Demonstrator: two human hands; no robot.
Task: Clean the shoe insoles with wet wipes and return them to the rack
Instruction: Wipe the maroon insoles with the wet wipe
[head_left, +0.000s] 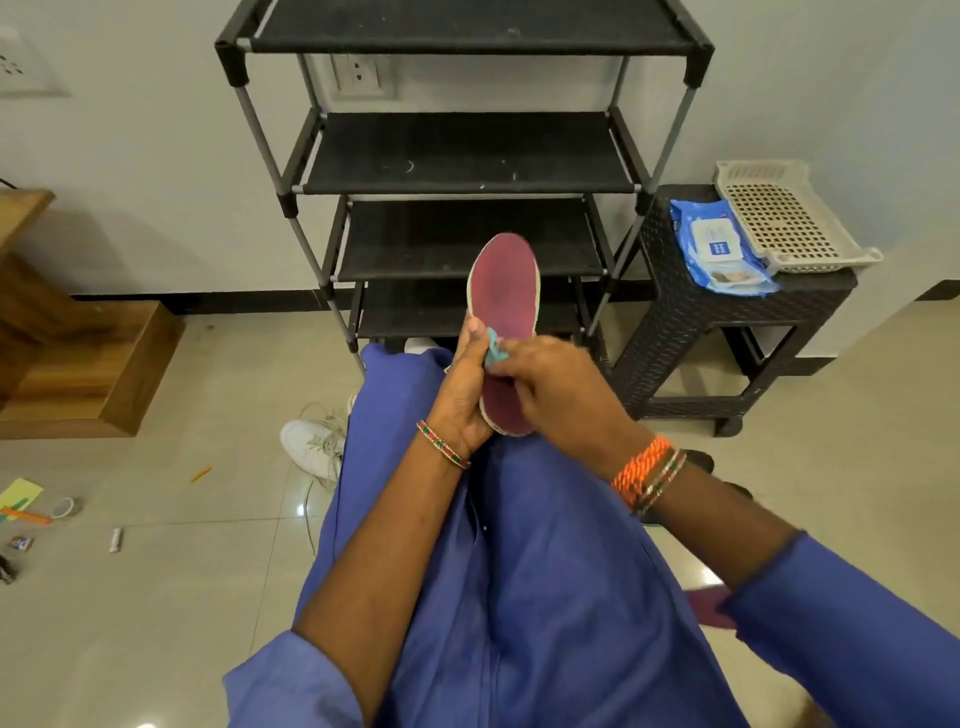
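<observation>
Left hand: my left hand (465, 387) is closed around the heel end of the maroon insole (505, 306), holding it upright over my lap.
Right hand: my right hand (550, 392) pinches a small teal wet wipe (493, 351) against the middle of the insole.
Rack: the black shoe rack (467, 156) stands far, behind the insole; I see nothing on its shelves.
Wipes pack: the blue pack (719, 244) lies on the dark stool (810, 291), right.
Progress: I judge wiping is under way; returning is left.
</observation>
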